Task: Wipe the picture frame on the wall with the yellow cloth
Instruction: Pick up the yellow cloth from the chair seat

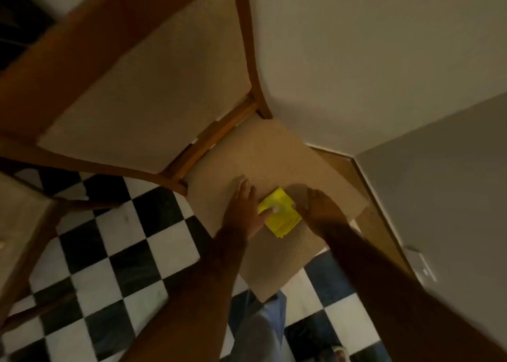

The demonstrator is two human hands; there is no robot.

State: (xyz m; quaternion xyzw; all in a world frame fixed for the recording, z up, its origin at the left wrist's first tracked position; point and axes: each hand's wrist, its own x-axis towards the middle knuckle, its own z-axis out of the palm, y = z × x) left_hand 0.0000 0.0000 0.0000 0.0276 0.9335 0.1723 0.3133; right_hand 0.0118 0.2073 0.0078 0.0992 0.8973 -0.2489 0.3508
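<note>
At the bottom of the view, two bare forearms reach forward and down toward a chair seat [263, 156]. The left hand [242, 211] lies palm down on the seat, fingers stretched out and slightly spread, its thumb laid across the near-left part of the yellow cloth [279, 213]. The right hand [319, 204] comes in from the right, knuckles up, fingers curled down at the cloth's right edge; whether they pinch it cannot be told through the blur. The cloth is a folded square lying flat on the woven beige seat, between the two hands. Below the arms a leg in blue trousers [263, 326] stands on a black-and-white checkered floor [123, 238]. Beyond the seat rises the chair's padded back [153, 87] in a wooden frame, against a pale wall [370, 60] with a wooden skirting board [381, 216].
</note>
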